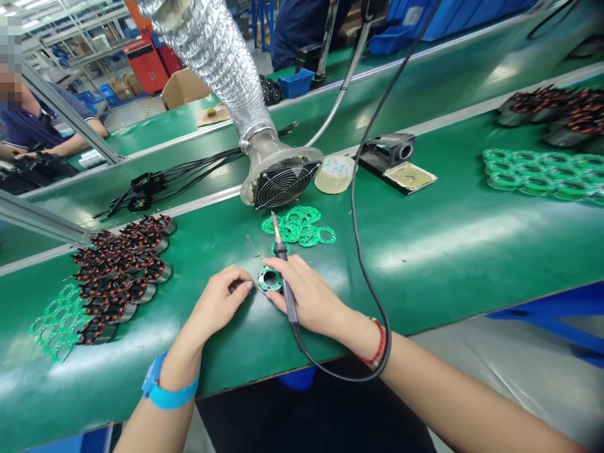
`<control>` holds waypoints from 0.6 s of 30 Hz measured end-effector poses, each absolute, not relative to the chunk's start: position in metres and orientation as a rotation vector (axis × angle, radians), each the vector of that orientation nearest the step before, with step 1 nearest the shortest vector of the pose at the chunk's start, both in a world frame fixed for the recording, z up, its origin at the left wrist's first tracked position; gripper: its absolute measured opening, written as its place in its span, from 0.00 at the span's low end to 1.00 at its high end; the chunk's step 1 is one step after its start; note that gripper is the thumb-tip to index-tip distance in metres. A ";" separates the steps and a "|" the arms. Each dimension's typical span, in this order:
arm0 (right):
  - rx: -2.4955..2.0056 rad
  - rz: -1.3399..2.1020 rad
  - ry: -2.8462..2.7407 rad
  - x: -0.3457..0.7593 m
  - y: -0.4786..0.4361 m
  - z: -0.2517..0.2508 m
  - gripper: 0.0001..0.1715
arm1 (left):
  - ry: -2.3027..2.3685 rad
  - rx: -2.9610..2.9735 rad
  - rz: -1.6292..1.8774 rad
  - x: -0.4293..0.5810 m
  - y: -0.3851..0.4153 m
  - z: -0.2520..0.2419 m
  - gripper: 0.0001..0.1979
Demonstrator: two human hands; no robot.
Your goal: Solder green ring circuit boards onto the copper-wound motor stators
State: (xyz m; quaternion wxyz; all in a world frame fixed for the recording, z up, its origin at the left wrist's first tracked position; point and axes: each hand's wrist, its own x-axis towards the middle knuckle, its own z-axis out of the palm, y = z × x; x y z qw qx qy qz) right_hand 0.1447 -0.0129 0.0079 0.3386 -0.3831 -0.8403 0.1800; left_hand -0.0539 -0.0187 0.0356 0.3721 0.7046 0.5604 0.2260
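Observation:
My right hand [309, 292] is closed with a soldering iron [289, 292] tucked in it, the metal tip pointing away from me. Its thumb and fingertips also rest on a small round motor stator topped by a green circuit board ring [270, 279]. Left of that part, my left hand [226, 294] is closed in a pinch close to its edge. Whatever the pinch holds is too small to make out. Just beyond both hands lies a loose pile of green circuit board rings [302, 225].
A fume extractor hood [283, 182] hangs beyond the pile. Rows of stators [123, 270] and a board sheet [61, 324] lie left. A tape roll [335, 174], iron stand [391, 157] and more boards [542, 173] lie right. The iron's cord [361, 251] loops rightward. A person sits far left.

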 end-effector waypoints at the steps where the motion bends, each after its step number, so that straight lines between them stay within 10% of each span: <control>1: -0.997 0.451 -2.192 0.145 -0.013 0.007 0.28 | 1.415 1.692 0.640 -0.052 -0.019 0.034 0.05; 18: -0.870 0.478 -1.965 0.152 -0.015 0.012 0.24 | 1.376 1.184 0.935 -0.024 -0.012 0.024 0.10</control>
